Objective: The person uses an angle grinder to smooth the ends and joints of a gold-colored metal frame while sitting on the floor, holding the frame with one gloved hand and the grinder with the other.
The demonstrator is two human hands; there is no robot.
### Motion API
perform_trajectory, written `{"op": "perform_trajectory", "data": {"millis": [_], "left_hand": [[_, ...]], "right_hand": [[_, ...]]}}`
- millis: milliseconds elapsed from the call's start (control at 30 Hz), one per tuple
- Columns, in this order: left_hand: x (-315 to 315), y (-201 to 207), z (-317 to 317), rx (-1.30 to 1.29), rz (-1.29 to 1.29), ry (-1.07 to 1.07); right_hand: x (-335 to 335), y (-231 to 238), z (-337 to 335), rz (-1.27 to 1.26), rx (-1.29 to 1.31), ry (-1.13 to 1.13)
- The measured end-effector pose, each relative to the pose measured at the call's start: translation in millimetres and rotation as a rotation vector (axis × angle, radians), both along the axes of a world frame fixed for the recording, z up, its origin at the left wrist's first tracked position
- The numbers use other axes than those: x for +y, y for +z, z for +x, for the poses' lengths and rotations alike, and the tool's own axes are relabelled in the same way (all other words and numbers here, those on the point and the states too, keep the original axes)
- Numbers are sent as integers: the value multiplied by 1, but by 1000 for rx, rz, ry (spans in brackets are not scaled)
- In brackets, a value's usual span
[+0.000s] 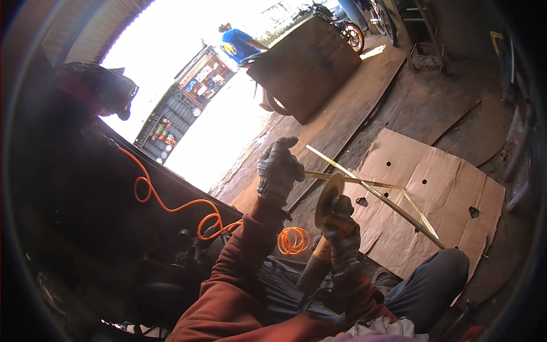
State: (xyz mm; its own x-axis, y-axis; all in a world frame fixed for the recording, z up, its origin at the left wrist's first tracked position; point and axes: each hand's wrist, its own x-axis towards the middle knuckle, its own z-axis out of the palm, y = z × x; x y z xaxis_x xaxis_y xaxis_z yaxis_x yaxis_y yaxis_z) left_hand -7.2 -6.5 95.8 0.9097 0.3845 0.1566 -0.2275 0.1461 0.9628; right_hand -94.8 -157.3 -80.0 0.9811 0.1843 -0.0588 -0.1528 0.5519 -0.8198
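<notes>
My right hand [345, 242], in a grey knit glove, is wrapped round an angle grinder [316, 263] with a yellow-orange and dark body. Its round tan disc [329, 200] stands tilted upward, overlapping a thin brassy metal rod [376, 183] in this view; contact between them cannot be made out. My left hand [279, 170], gloved too, is raised with curled fingers at the rod's left end and seems to grip it. A second, longer rod [393, 206] crosses the first and slants down toward my knee. A shorter piece [420, 214] angles off the first rod's far end.
Flattened cardboard [421, 165] with holes covers the floor ahead. An orange coiled hose [293, 240] runs at the left. Beyond stand a large brown panel [307, 65], a person in a blue shirt [236, 45], and a motorcycle [353, 37]. Another person in a cap [108, 91] is at the left.
</notes>
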Motion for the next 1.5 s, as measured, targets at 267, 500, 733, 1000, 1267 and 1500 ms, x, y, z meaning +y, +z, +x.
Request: {"op": "perform_trajectory", "data": {"millis": [267, 500, 733, 1000, 1267, 1500], "left_hand": [[-2, 2, -4, 36, 155, -7], [-21, 4, 2, 31, 187, -32], [-12, 2, -7, -33, 116, -30], [-30, 19, 10, 37, 64, 2], [-42, 38, 34, -37, 113, -77], [-27, 34, 37, 6, 89, 8]], "right_hand": [[-24, 19, -2, 277, 313, -25], [-15, 22, 0, -128, -308, -29], [-25, 25, -3, 259, 136, -23], [-21, -39, 14, 175, -92, -70], [-61, 28, -10, 351, -79, 54], [-63, 33, -19, 400, -75, 90]]}}
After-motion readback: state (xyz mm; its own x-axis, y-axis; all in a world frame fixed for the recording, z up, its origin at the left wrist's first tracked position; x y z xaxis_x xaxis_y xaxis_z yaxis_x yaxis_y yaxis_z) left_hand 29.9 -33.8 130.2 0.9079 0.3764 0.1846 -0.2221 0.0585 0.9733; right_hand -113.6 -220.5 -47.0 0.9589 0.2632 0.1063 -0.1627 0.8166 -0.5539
